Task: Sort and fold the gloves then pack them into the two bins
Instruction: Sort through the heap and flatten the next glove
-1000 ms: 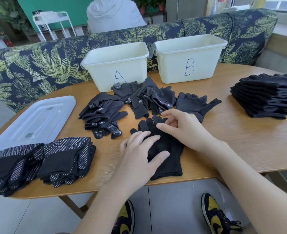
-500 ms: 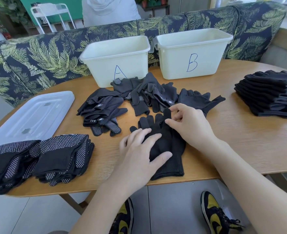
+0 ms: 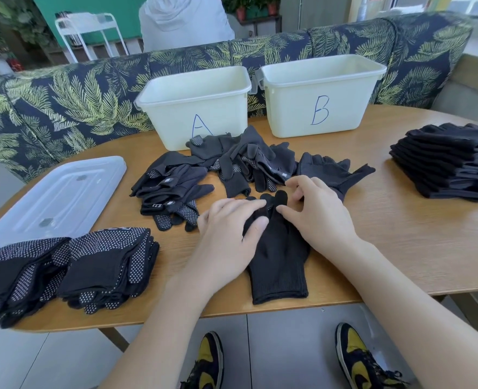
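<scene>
A plain black knit glove [image 3: 278, 262] lies flat near the table's front edge, cuff toward me. My left hand [image 3: 229, 234] rests flat on its left side with straight fingers. My right hand [image 3: 319, 211] lies on its right side, fingers bent at the glove's fingertips. A loose heap of unsorted black gloves [image 3: 226, 169] sits behind my hands. Bin A [image 3: 195, 108] and bin B [image 3: 319, 94] stand at the back; no gloves show inside them. Folded dotted gloves [image 3: 72, 268] lie at the front left. A stack of folded plain gloves [image 3: 445, 164] lies at the right.
A clear plastic lid [image 3: 55, 197] lies on the wooden table [image 3: 400, 234] at the left. A leaf-patterned sofa [image 3: 63, 102] runs behind the table, with a person in a white hoodie [image 3: 184, 21] beyond it. My yellow-black shoes [image 3: 355, 357] show under the table edge.
My left hand has slid forward along the glove toward its fingers. My right hand stayed at the glove's fingertips, with its fingers shifting slightly. The glove itself has not shifted.
</scene>
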Available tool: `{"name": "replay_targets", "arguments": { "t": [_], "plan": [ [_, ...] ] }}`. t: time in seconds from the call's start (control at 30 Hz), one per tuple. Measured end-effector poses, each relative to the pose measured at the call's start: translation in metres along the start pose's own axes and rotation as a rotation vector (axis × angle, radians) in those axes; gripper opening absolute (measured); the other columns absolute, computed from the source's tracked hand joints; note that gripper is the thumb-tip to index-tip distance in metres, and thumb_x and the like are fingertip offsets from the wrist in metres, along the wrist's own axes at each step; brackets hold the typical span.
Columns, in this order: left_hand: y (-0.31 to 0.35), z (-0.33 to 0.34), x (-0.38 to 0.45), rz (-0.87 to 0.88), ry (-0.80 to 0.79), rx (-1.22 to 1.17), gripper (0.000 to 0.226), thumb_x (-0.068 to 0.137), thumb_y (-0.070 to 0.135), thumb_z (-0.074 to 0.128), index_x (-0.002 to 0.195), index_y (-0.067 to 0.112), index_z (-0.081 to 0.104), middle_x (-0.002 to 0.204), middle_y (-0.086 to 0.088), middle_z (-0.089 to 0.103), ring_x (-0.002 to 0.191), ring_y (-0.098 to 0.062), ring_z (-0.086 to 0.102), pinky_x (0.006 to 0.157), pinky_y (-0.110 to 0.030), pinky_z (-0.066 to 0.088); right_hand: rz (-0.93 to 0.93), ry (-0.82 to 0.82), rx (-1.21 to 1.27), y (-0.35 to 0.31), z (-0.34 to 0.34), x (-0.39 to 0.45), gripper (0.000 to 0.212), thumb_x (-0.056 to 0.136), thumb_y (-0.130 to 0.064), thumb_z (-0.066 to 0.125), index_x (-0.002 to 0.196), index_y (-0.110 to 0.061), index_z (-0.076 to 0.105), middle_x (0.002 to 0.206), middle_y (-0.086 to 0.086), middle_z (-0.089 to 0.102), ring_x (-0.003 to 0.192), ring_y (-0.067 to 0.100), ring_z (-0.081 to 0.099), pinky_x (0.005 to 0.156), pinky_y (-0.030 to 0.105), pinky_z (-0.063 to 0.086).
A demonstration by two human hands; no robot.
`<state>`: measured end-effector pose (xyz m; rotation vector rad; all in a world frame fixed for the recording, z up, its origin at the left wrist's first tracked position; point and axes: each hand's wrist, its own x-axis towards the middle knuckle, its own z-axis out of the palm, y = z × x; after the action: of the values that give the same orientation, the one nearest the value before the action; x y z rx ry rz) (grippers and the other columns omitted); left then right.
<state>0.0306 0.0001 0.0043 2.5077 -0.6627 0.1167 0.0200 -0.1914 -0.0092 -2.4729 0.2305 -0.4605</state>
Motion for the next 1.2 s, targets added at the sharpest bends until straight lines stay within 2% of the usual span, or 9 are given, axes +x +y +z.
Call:
{"name": "replay_targets", "arguments": {
  "t": [0.13,0.2,0.33,0.43,0.6,0.73,0.83,0.97,1.2],
  "plan": [
    [-0.002,0.0,0.024,-0.018,-0.034,-0.067,0.035,0.106,0.039,0.045,0.14,0.044,0.054,0.119,0.022,0.062,0.129,-0.011,0.041,0.115,-0.049,0.028,-0.091,0.06,0.087,0.002,0.003,-0.003,0.025,0.091,-0.035,0.074,0.114,-0.031,0.066,0.1,-0.017,0.051,0.083,0.004,0.05,0.08,0.037,0.054],
    [-0.004,0.001,0.031,-0.035,-0.054,-0.076,0.036,0.106,0.037,0.045,0.14,0.045,0.053,0.12,0.021,0.062,0.13,-0.012,0.04,0.115,-0.051,0.028,-0.147,0.05,0.16,0.006,0.002,-0.005,0.02,0.09,-0.038,0.075,0.107,-0.03,0.071,0.101,-0.018,0.056,0.09,0.004,0.054,0.085,0.035,0.053],
    [-0.003,0.003,0.041,-0.011,-0.064,-0.094,0.042,0.106,0.021,0.045,0.142,0.043,0.053,0.127,0.017,0.062,0.134,-0.013,0.04,0.115,-0.049,0.031,-0.226,-0.104,0.096,0.016,-0.003,-0.014,0.041,0.085,-0.059,0.066,0.116,-0.032,0.072,0.115,-0.023,0.062,0.116,0.011,0.049,0.097,0.023,0.039],
    [-0.003,0.003,0.053,0.034,-0.071,-0.09,0.048,0.105,0.01,0.045,0.14,0.04,0.056,0.125,0.017,0.064,0.131,-0.009,0.041,0.114,-0.046,0.034,-0.279,-0.167,0.02,0.021,-0.006,-0.022,0.059,0.081,-0.071,0.059,0.124,-0.032,0.07,0.128,-0.026,0.057,0.126,0.01,0.045,0.107,0.03,0.036],
    [-0.004,0.008,0.072,0.073,-0.124,-0.063,0.04,0.106,0.017,0.049,0.138,0.04,0.058,0.121,0.019,0.067,0.13,-0.01,0.044,0.113,-0.048,0.034,-0.286,-0.184,-0.025,0.024,-0.006,-0.025,0.065,0.082,-0.076,0.052,0.13,-0.034,0.066,0.141,-0.02,0.056,0.134,0.011,0.043,0.114,0.042,0.035],
    [-0.007,0.022,0.079,0.063,-0.102,-0.104,0.034,0.102,0.017,0.059,0.126,0.039,0.068,0.111,0.021,0.07,0.122,-0.011,0.057,0.109,-0.048,0.041,-0.284,-0.219,-0.04,0.027,-0.007,-0.025,0.067,0.082,-0.077,0.05,0.134,-0.036,0.062,0.144,-0.025,0.052,0.136,0.007,0.038,0.113,0.033,0.027],
    [-0.011,0.026,0.082,0.014,-0.065,-0.23,0.031,0.095,0.015,0.069,0.119,0.034,0.073,0.102,0.02,0.073,0.108,-0.006,0.062,0.103,-0.03,0.045,-0.284,-0.228,-0.042,0.027,-0.008,-0.025,0.07,0.08,-0.079,0.047,0.135,-0.038,0.061,0.144,-0.027,0.051,0.136,0.005,0.036,0.111,0.028,0.024],
    [-0.009,0.023,0.081,-0.041,0.0,-0.345,0.031,0.09,0.011,0.075,0.116,0.027,0.074,0.089,0.012,0.075,0.084,0.012,0.061,0.077,0.0,0.038,-0.278,-0.238,-0.035,0.027,-0.008,-0.025,0.069,0.081,-0.078,0.047,0.137,-0.04,0.059,0.145,-0.027,0.049,0.137,0.004,0.034,0.113,0.029,0.023],
    [-0.007,0.024,0.081,-0.13,0.149,-0.416,0.032,0.089,0.013,0.074,0.114,0.032,0.07,0.079,0.018,0.072,0.07,0.006,0.052,0.068,-0.006,0.038,-0.27,-0.249,-0.038,0.027,-0.009,-0.026,0.068,0.082,-0.077,0.048,0.137,-0.04,0.058,0.146,-0.027,0.048,0.139,0.005,0.034,0.114,0.032,0.024]
  ]
}}
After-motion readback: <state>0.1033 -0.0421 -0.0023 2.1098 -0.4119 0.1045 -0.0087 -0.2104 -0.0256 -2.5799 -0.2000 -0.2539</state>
